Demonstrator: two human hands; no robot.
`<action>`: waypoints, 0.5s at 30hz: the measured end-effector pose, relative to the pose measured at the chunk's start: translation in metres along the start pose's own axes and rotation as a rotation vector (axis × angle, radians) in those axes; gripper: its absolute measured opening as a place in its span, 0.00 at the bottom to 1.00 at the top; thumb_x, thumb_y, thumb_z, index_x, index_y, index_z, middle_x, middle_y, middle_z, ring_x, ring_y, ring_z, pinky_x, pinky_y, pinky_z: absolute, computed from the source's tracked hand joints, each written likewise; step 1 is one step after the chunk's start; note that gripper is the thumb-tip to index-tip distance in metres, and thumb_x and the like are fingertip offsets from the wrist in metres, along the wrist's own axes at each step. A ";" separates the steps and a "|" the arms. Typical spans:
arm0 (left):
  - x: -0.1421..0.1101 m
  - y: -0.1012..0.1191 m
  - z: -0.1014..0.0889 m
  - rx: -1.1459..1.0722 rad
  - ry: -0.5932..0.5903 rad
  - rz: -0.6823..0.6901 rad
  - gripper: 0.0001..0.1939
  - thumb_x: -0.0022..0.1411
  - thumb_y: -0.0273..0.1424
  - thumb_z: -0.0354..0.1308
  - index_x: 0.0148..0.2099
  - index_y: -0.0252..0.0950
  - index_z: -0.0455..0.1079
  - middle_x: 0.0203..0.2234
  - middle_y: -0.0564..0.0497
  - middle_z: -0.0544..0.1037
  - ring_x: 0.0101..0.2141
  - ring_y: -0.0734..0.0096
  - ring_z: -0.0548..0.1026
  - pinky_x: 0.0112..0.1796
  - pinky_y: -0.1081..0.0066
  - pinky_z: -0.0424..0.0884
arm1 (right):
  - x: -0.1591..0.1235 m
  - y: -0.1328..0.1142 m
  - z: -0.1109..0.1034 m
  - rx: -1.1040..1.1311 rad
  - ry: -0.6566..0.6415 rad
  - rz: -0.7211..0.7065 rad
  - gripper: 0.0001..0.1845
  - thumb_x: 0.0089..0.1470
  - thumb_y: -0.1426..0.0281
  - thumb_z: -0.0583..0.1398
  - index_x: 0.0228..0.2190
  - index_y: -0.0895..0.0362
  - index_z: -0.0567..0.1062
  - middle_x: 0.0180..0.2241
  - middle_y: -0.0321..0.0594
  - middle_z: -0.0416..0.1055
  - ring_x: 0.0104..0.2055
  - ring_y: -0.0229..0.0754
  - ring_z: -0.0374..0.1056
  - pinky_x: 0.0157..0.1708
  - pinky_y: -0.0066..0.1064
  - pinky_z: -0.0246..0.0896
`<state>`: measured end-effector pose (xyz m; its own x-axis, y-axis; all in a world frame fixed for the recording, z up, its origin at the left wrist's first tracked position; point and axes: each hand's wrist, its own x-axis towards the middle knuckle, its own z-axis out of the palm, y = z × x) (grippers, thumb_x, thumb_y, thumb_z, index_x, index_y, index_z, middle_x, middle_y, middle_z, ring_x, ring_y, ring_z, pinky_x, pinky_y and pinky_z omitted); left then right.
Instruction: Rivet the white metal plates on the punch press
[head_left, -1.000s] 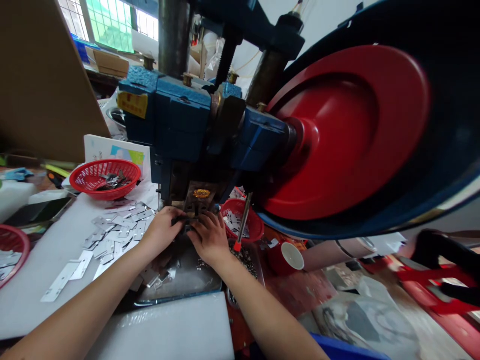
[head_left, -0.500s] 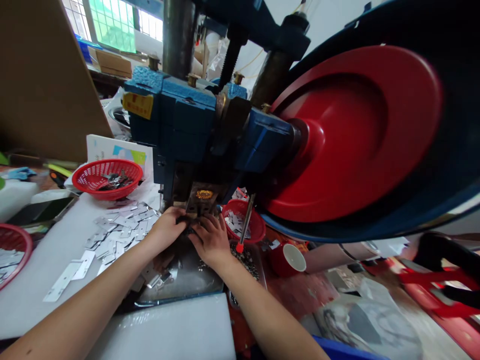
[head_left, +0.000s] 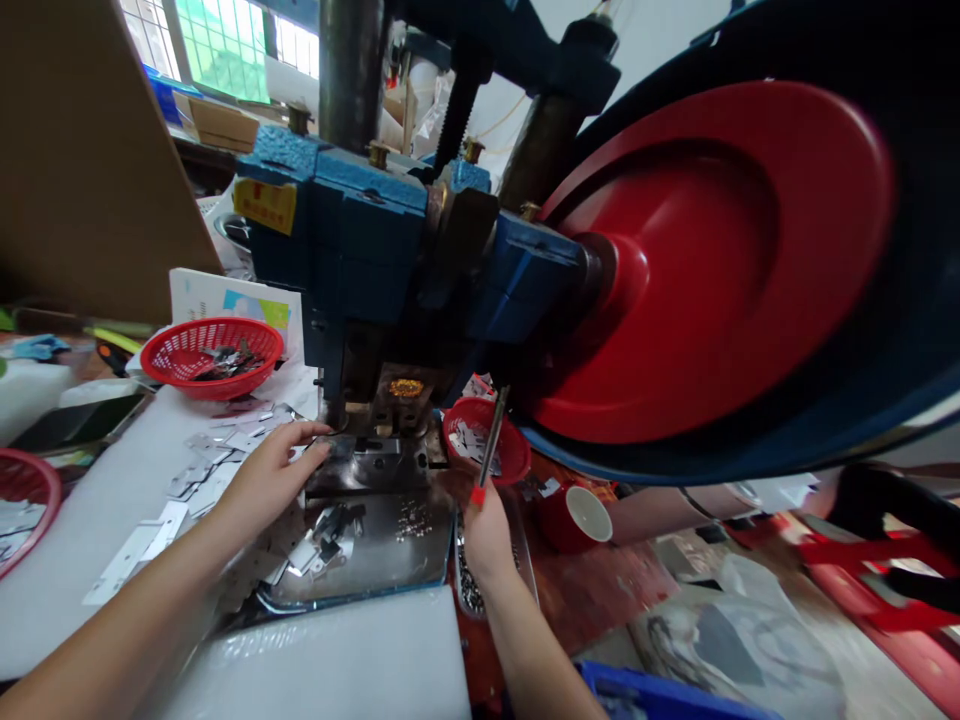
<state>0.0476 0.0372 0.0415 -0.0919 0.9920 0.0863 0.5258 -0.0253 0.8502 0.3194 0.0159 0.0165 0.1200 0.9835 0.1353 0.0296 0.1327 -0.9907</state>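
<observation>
My left hand (head_left: 266, 478) lies open, fingers stretched toward the left edge of the steel die (head_left: 375, 458) under the blue press (head_left: 360, 250); it hovers over a heap of flat metal plates (head_left: 217, 460). My right hand (head_left: 486, 528) sits at the right of the press bed, over a narrow tray of tiny dark parts (head_left: 466, 592), just below the red tip of a thin rod (head_left: 489, 440). Its fingers point away from me and are mostly hidden. A few bent metal pieces lie on the shiny bed tray (head_left: 390, 560).
A big red flywheel (head_left: 712, 260) fills the right side, close to my right arm. Red baskets stand at back left (head_left: 169, 352), far left (head_left: 30, 475) and behind the rod (head_left: 511, 458). A red cup (head_left: 574, 512) and a white foam block (head_left: 337, 660) are near.
Both hands have left the die, where they were pressed together. The left drew back to the left over the plates; the right dropped back and right to the small-parts tray.
</observation>
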 end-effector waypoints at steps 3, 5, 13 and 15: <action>-0.014 -0.005 -0.006 0.032 -0.008 -0.017 0.22 0.57 0.48 0.52 0.48 0.41 0.70 0.47 0.48 0.74 0.48 0.57 0.70 0.49 0.59 0.66 | -0.013 -0.003 -0.013 0.168 -0.040 0.041 0.31 0.60 0.47 0.43 0.45 0.54 0.74 0.38 0.44 0.75 0.43 0.48 0.71 0.47 0.43 0.64; -0.021 -0.010 -0.009 0.051 0.002 -0.037 0.22 0.58 0.49 0.51 0.48 0.41 0.69 0.47 0.48 0.73 0.48 0.58 0.70 0.49 0.59 0.65 | -0.017 -0.005 -0.017 0.154 -0.067 0.025 0.27 0.58 0.48 0.50 0.45 0.54 0.74 0.38 0.43 0.75 0.44 0.48 0.70 0.50 0.44 0.61; -0.035 -0.015 -0.011 0.155 0.029 0.025 0.22 0.59 0.49 0.50 0.47 0.42 0.69 0.47 0.48 0.73 0.49 0.58 0.70 0.46 0.62 0.68 | -0.012 0.005 -0.015 0.247 -0.067 0.021 0.24 0.55 0.51 0.56 0.47 0.53 0.71 0.39 0.41 0.74 0.39 0.43 0.70 0.43 0.38 0.65; -0.032 -0.009 -0.006 0.176 -0.028 0.080 0.22 0.59 0.49 0.51 0.49 0.42 0.67 0.48 0.48 0.72 0.50 0.58 0.70 0.47 0.62 0.67 | -0.012 0.006 -0.014 0.267 -0.109 0.022 0.24 0.56 0.50 0.55 0.47 0.52 0.71 0.37 0.40 0.74 0.38 0.43 0.70 0.41 0.37 0.65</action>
<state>0.0408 0.0047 0.0336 -0.0223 0.9908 0.1333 0.6708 -0.0841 0.7369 0.3324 0.0026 0.0090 0.0102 0.9919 0.1262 -0.2357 0.1251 -0.9637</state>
